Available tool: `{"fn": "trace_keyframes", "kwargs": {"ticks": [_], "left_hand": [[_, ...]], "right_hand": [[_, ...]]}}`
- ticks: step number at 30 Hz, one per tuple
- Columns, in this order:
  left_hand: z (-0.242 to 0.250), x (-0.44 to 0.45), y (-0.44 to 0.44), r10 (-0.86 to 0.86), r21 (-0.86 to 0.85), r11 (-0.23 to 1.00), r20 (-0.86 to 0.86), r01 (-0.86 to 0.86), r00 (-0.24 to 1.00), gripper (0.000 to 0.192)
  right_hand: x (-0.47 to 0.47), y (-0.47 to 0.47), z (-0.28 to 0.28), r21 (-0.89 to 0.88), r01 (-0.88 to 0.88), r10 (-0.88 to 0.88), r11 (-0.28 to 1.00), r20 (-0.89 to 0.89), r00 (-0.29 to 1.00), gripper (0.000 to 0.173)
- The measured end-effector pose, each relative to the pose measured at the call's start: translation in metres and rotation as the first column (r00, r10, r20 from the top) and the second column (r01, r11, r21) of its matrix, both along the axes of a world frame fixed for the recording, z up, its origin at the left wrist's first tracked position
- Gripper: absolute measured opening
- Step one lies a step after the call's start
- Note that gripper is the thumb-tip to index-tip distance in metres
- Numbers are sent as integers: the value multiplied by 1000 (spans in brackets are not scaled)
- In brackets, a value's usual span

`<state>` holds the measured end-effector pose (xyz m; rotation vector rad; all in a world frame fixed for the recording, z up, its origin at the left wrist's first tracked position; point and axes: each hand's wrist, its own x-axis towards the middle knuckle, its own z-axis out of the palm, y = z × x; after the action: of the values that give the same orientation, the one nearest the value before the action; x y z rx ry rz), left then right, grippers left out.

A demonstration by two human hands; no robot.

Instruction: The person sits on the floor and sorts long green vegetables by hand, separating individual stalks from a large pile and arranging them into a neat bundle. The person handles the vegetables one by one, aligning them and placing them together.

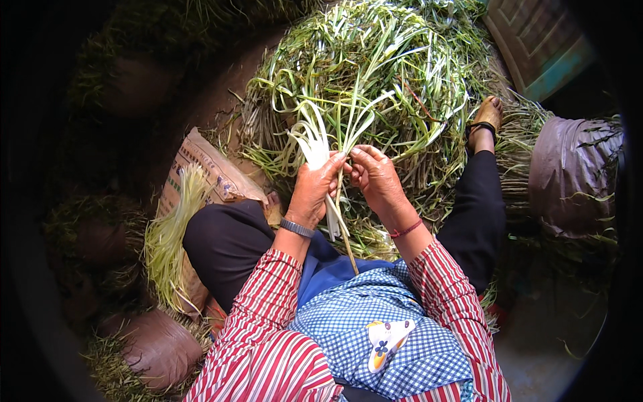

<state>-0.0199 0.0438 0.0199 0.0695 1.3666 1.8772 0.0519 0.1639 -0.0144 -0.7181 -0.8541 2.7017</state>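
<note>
My left hand grips a bundle of pale white-green shoots, whose white ends hang below the fist. A long leafy stalk runs up beside them, its thin brown lower end reaching my checked apron. Green leaves fan out from the top of that stalk. My right hand pinches the stalk between thumb and fingertips where the leaves spread, close to my left thumb. Behind both hands rises a big heap of leafy stalks.
A pile of pale shoots lies on a printed paper sack by my left knee. Wrapped bundles of stalks stand at right and lower left. A panelled door is at the upper right. My bare foot rests beside the heap.
</note>
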Motion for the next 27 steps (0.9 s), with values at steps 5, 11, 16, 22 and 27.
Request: {"fn": "trace_keyframes", "kwargs": {"ticks": [5, 11, 16, 22, 27], "left_hand": [[-2, 1, 2, 15, -20, 1000, 32, -14, 999, 20], [2, 6, 4, 121, -23, 992, 32, -120, 992, 18], [1, 4, 3, 189, 3, 982, 52, -189, 981, 15], [10, 5, 1, 184, -4, 983, 52, -184, 982, 21], [12, -3, -3, 211, 47, 976, 42, -213, 977, 17]], "right_hand": [[-1, 0, 10, 3, 4, -4, 1000, -9, 1000, 12], [-5, -6, 11, 21, 21, -21, 1000, -19, 1000, 10], [-4, -12, 18, 141, 20, -20, 990, -2, 1000, 11], [18, -14, 18, 308, -90, 110, 947, -48, 993, 23], [56, -14, 24, 426, -317, 322, 848, 63, 945, 27]]}}
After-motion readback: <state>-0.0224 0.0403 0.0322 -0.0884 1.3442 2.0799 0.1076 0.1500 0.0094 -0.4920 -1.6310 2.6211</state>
